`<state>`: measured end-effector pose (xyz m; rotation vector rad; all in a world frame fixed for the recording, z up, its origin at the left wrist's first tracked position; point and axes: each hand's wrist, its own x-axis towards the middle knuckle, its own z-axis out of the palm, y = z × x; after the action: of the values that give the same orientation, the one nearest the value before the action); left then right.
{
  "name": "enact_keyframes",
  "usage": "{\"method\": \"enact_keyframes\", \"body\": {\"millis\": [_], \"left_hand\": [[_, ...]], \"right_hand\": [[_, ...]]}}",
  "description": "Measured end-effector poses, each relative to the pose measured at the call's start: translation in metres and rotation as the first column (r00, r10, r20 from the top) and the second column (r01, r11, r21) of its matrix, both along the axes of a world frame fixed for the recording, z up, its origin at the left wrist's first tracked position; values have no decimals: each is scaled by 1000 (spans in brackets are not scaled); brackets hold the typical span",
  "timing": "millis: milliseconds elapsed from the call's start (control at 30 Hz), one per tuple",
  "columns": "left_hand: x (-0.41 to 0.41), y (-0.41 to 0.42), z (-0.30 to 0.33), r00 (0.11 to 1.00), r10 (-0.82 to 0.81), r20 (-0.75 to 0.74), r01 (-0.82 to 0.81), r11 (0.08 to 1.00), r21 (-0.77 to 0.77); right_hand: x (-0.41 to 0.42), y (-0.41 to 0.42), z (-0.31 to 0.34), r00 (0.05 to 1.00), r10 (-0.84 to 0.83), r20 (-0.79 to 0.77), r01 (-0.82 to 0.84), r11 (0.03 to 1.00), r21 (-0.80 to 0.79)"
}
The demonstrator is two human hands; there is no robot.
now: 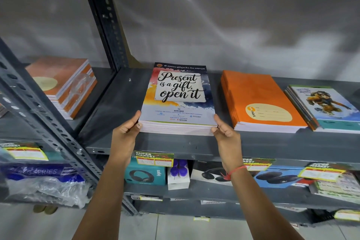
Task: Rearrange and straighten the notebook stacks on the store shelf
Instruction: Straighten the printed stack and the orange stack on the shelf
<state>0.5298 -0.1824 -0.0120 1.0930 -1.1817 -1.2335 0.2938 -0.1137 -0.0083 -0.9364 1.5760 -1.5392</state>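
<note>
A stack of notebooks with a "Present is a gift, open it" cover [179,95] lies on the grey metal shelf [116,103] in the middle of the view. My left hand [126,130] grips its near left corner, thumb on top. My right hand [224,130] grips its near right corner the same way. To the right lies an orange notebook stack [259,99], and further right a stack with a cartoon figure on its cover [327,107], slightly fanned. On the neighbouring shelf unit at the left sits an orange-and-white notebook stack [60,85].
A perforated dark upright post [105,17] stands behind the left end of the shelf. A grey wall backs the shelf. Below hang supermarket price tags [153,159]; headphone boxes [145,173] and a small white box with purple caps [178,174] fill the lower shelf. Plastic wrap [48,187] lies lower left.
</note>
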Motion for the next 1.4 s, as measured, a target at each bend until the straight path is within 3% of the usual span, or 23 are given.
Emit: {"method": "enact_keyframes", "body": {"millis": [533,867,1400], "left_hand": [[-5,3,-1,993,110,-33,-111,993,-36],[0,4,-2,993,61,-97,-63,998,-20],[-7,2,-3,972,205,-118,-206,978,1]], "right_hand": [[7,1,-2,988,-144,-52,143,989,-35],[8,0,-5,988,-133,-82,130,991,-43],[8,0,-6,982,-177,-67,173,983,-63]]}}
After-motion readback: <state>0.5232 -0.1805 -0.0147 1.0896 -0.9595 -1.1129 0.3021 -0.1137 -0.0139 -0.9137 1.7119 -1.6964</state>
